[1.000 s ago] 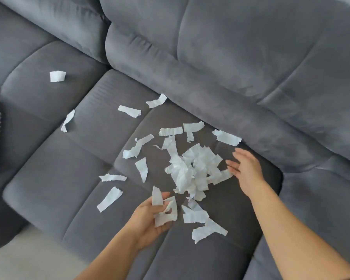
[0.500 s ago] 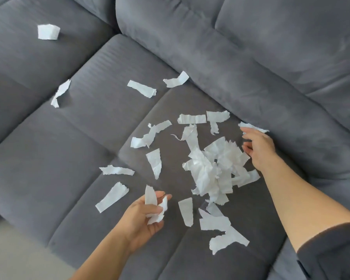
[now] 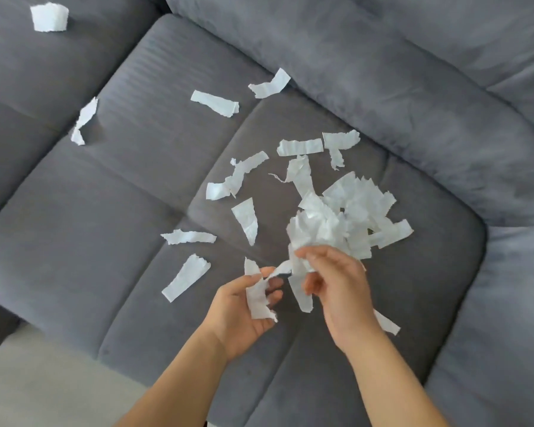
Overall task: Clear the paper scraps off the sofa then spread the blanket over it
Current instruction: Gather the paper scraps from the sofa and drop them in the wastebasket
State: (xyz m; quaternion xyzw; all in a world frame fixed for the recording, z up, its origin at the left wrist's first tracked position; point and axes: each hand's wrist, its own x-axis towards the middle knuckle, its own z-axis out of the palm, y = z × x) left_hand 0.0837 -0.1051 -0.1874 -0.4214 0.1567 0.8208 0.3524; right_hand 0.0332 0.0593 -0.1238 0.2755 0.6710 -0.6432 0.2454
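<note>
A grey sofa (image 3: 105, 241) fills nearly the whole view, its seat cushions running from near to far and its back cushions rising on the far right. A strip of pale floor (image 3: 37, 386) is seen at the near left.

The paper scraps are spread over the seat. The largest share is heaped in a loose pile (image 3: 349, 211) on the right-hand seat cushion, just beyond both hands.

The right hand (image 3: 336, 285) is held at the near edge of that pile. Its fingers are curled, and a bunch of white scraps is pinched between them, with one strip (image 3: 301, 295) hanging down beneath. The left hand (image 3: 244, 312) is turned palm up just to the left of it, and a few torn scraps (image 3: 258, 300) are gripped in its curled fingers. The two hands are close together, and a thin strip of paper reaches from one to the other.

Single scraps lie to the left of and beyond the hands: a long one (image 3: 187, 277) nearest the left hand, and two more (image 3: 215, 103) (image 3: 270, 84) near the back cushion. One strip (image 3: 84, 121) and a small folded piece (image 3: 48, 17) lie well apart at the far left.
</note>
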